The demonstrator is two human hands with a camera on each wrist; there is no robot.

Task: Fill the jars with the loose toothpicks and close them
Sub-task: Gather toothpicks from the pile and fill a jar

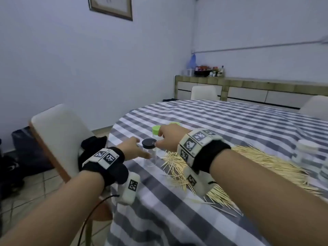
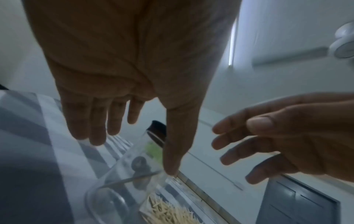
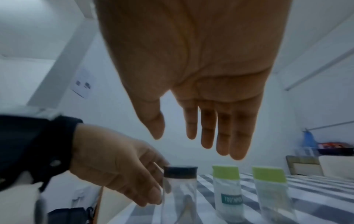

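Observation:
A clear jar (image 1: 150, 158) with a black lid (image 1: 149, 142) stands near the table's left edge and looks almost empty. My left hand (image 1: 140, 148) reaches it from the left with straight fingers, the thumb (image 2: 172, 159) against its wall (image 2: 130, 168). My right hand (image 1: 159, 139) hovers open just right of and above the lid (image 3: 180, 172). Two green-lidded jars (image 3: 227, 174) (image 3: 268, 176) stand behind it. Loose toothpicks (image 1: 252, 161) lie heaped under my right forearm.
The table wears a grey-and-white checked cloth (image 1: 221, 121). White-lidded jars (image 1: 308, 151) stand at the right edge. A white chair (image 1: 58, 132) with a black object on it stands left of the table, and a cable hangs below my left wrist.

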